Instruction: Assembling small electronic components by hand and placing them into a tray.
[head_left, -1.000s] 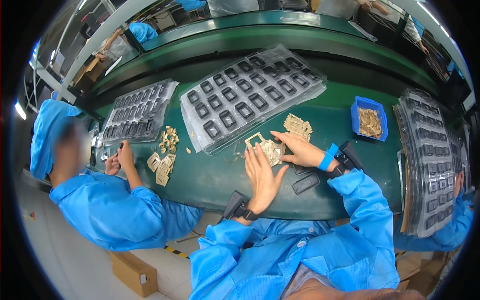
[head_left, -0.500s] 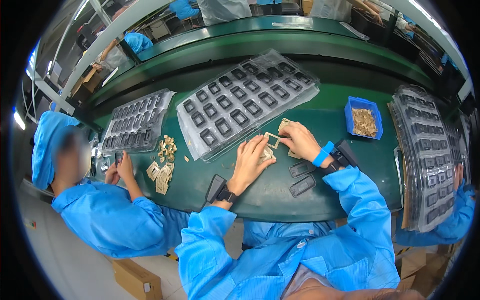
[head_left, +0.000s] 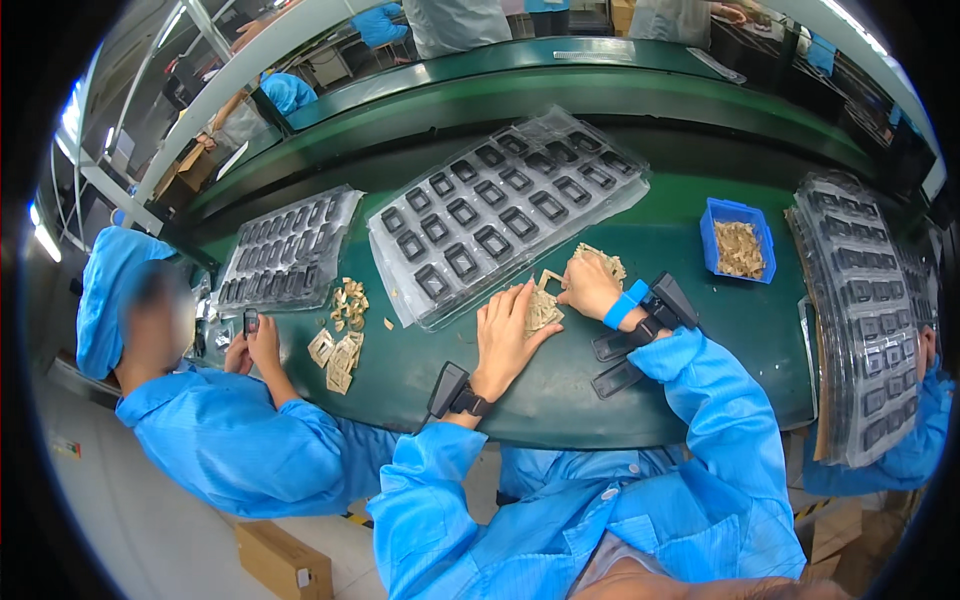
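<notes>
My left hand (head_left: 505,340) lies on the green table with its thumb spread from its fingers, gripping several flat tan rectangular frames (head_left: 543,313), thin like paper or card. My right hand (head_left: 592,290) is bent close beside it, its fingertips pinched at the edge of a tan frame (head_left: 549,277) between the two hands. More tan frames (head_left: 612,264) lie stacked just beyond the right knuckles. Under my right wrist are two black rectangular frames (head_left: 616,379), partly covered by the wrist. What the right fingertips cover is hidden.
A clear tray of black frames (head_left: 462,212) lies ahead. To the right stand a blue bin (head_left: 768,255) of tan scraps and stacked trays (head_left: 860,330). At left, a co-worker (head_left: 230,430) in blue handles a small dark part near tan pieces (head_left: 343,360) and another tray (head_left: 290,245).
My right hand has moved left and nearer my left hand, its wrist now over the black frames. The tan frame between the hands is more covered. The whole view has shifted slightly.
</notes>
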